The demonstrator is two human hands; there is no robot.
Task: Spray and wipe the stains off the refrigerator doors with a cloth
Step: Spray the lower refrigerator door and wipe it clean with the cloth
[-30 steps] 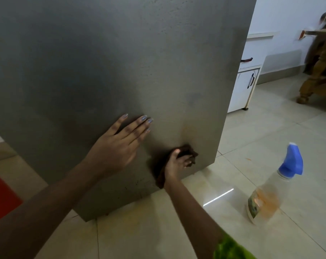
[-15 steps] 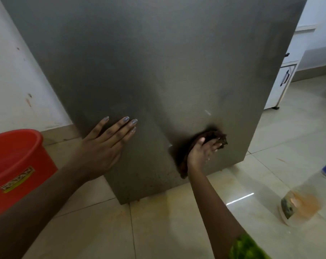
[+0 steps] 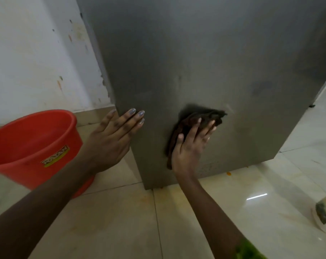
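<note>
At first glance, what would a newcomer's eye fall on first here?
The bright red bucket stands on the floor at the left, beside the grey refrigerator door. Low on that door, the right hand presses a dark cloth flat against it, and the left hand rests flat at its left edge.

The refrigerator door (image 3: 223, 62) stands on the tiled floor (image 3: 121, 221), with the wall (image 3: 36, 53) to its left. The bucket (image 3: 14, 174) sits on the floor left of the door, in front of the wall. The left hand (image 3: 111, 141) lies flat at the door's lower left edge. To its right, the right hand (image 3: 188, 148) presses the cloth (image 3: 194, 118) against the door. The spray bottle (image 3: 324, 212) is on the floor at the far right, cut off by the frame edge.
</note>
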